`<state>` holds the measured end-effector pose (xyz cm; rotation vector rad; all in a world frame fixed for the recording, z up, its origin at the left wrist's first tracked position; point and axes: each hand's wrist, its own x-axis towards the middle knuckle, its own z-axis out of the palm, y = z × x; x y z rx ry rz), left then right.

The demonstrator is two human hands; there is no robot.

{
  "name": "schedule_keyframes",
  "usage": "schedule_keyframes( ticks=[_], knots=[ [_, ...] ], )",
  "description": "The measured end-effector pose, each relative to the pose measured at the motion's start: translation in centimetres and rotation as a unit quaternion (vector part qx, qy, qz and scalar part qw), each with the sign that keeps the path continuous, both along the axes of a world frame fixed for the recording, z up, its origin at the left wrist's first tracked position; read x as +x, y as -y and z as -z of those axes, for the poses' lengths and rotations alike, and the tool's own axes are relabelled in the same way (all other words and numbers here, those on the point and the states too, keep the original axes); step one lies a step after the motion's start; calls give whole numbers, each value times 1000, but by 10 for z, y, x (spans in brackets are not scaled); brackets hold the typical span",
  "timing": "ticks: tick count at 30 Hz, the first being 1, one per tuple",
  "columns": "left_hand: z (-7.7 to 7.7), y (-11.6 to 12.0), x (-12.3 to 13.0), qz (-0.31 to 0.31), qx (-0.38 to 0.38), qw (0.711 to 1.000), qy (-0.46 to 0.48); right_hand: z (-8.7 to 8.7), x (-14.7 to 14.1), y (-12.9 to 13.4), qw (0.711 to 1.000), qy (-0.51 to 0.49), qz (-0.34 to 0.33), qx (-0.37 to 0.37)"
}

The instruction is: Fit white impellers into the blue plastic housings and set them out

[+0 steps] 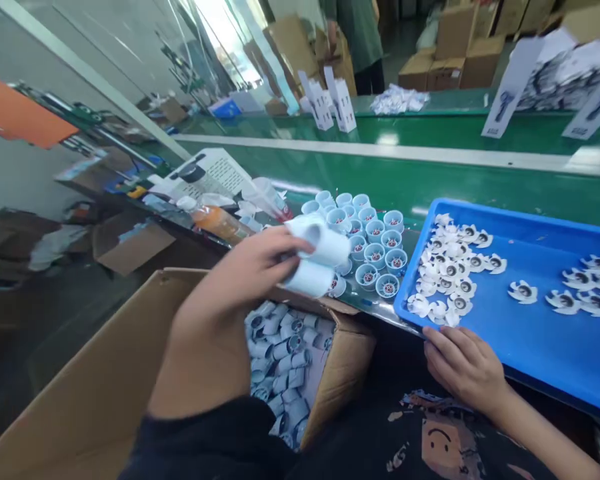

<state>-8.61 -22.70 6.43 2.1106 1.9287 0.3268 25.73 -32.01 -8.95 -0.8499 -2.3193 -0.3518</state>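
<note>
My left hand (265,257) is closed on pale blue plastic cylinders (330,245), at least two of them, held on their sides just above the bench's near edge. Beyond it stand several similar cylinders (375,253) upright in rows, with red bits and spokes visible inside. Below my left forearm, a cardboard box (353,353) holds a heap of more such cylinders (285,353). My right hand (465,363) has its fingers bent over the near rim of a blue tray (525,347); its thumb is hidden. Inside the tray lie several white fan impellers (450,267).
A green conveyor (430,157) runs behind the bench. Left of the cylinders are an orange bottle (220,223) and a white printed box (207,173). White cartons (333,103) and paper piles (400,99) stand across the line, near another person (357,40).
</note>
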Motion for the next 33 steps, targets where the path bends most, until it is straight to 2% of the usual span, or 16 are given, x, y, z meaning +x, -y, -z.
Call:
schedule_keyframes(
  ticks=[1, 3, 6, 10, 14, 23, 28, 33],
  knots=[
    [1, -21, 26, 76, -2, 997, -27, 1, 0, 1, 1000, -3, 2, -1],
    [8, -58, 71, 155, -15, 984, -90, 2, -1, 1, 1000, -4, 9, 8],
    [20, -93, 119, 157, -52, 966, -197, 5, -1, 1, 1000, -6, 11, 26],
    [33, -109, 149, 125, -51, 961, -240, 11, 1, -1, 999, -8, 4, 52],
    [39, -110, 153, 116, -59, 960, -250, 20, 3, -4, 998, -10, -11, 62],
    [40, -106, 139, 142, -105, 957, -229, 30, 6, -10, 996, -20, -50, 69],
    [34, -98, 139, 124, -102, 962, -222, 30, 7, -11, 996, -14, -52, 67],
    [22, -94, 139, 103, -89, 967, -217, 27, 8, -10, 997, -7, -51, 65]
  ],
)
